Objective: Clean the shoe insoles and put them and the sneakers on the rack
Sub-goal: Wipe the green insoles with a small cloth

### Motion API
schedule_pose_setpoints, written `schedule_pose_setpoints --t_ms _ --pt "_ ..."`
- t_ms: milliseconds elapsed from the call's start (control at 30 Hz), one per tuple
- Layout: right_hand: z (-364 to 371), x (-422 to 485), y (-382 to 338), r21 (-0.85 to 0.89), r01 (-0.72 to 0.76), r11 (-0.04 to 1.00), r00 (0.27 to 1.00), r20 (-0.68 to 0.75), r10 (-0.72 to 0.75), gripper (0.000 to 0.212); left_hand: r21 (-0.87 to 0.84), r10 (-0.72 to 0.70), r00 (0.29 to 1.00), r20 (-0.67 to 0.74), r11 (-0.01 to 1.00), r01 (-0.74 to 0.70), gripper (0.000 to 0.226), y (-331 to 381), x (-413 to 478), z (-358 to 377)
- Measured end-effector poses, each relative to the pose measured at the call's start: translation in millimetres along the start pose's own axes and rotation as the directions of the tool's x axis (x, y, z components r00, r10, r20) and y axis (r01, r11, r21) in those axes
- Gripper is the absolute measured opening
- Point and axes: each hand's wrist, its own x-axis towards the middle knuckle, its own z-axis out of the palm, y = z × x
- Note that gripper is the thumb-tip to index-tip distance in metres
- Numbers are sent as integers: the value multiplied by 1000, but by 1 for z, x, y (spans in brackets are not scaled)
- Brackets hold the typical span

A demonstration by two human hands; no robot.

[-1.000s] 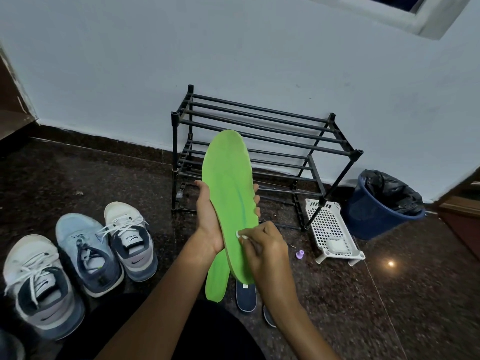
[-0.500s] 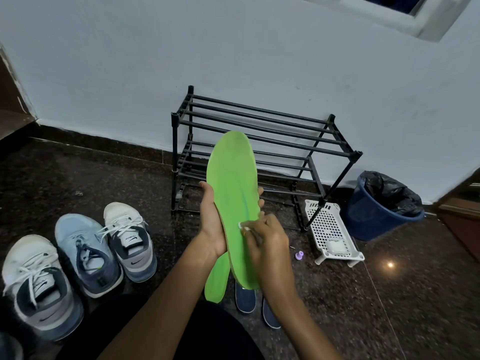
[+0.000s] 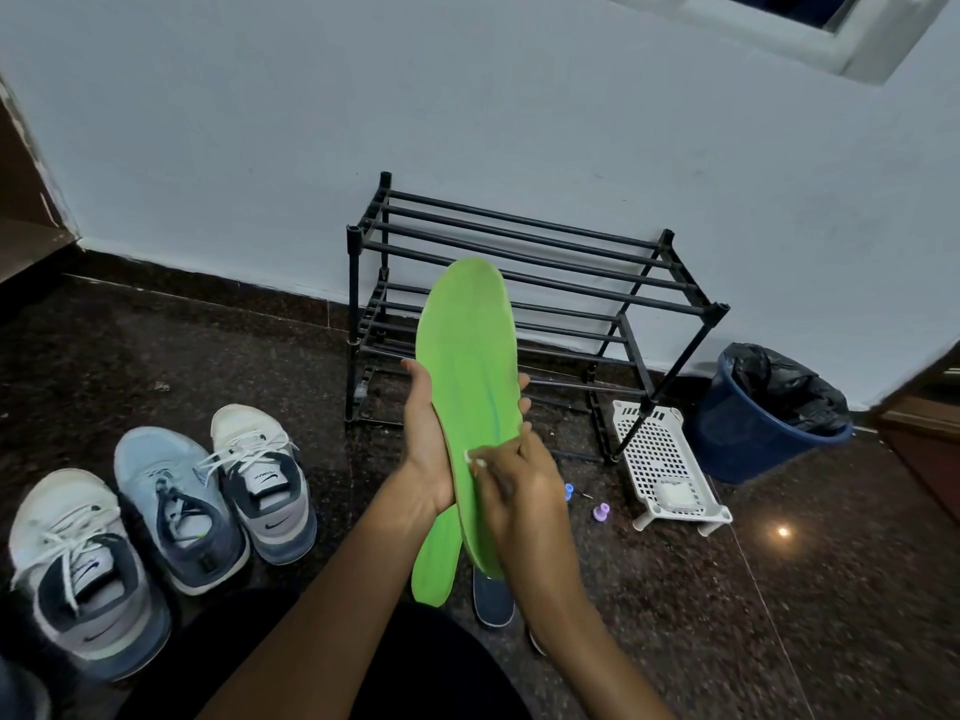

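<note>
Left hand [image 3: 423, 439] wraps the green insole [image 3: 467, 366] at mid-length. Thumb lies along its left edge, fingers go behind, and fingertips [image 3: 523, 380] show past the right edge. Insole is upright, toe end up and far, broad face toward the camera, in front of the rack [image 3: 519, 241].

Right hand [image 3: 524, 491] is curled, thumb and fingers pinching a small white piece [image 3: 474, 458]. The piece is pressed on the insole's face, lower half, just beside the left wrist. Slight blur there; what the piece is, cannot tell.

Second green insole [image 3: 434, 569] sits behind and below the first, its lower end hanging near the person's lap. Whether the left hand holds it too, cannot tell. Dark blue insole [image 3: 491, 602] lies on the floor, its end showing under the right forearm.

Rack is black with two tiers of bars, far centre, against the pale wall.

Three sneakers stand in a row on the dark floor, near left, toes pointing far:
- left sneaker [image 3: 78, 569], white and grey
- pale blue sneaker [image 3: 176, 506], in the middle
- right sneaker [image 3: 262, 480], white and grey

White perforated basket [image 3: 660, 449] sits on the floor just beside the rack's near right leg, with a white block [image 3: 672, 493] in it. Blue bin [image 3: 748, 439] with a black liner stands right of the basket, by the wall. Small purple object [image 3: 601, 511] and small blue object [image 3: 569, 491] lie on the floor between the right hand and the basket.
</note>
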Motion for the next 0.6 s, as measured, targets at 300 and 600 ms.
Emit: schedule_pose_setpoints --t_ms 300,600 --pt "-1 26 -5 -10 -5 1000 1000 -30 5 15 172 -15 1000 -17 985 17 93 -3 -2 -1" --pt "-4 34 -5 -26 15 1000 1000 -18 -15 15 138 -3 1000 -20 990 6 90 -7 0 2"
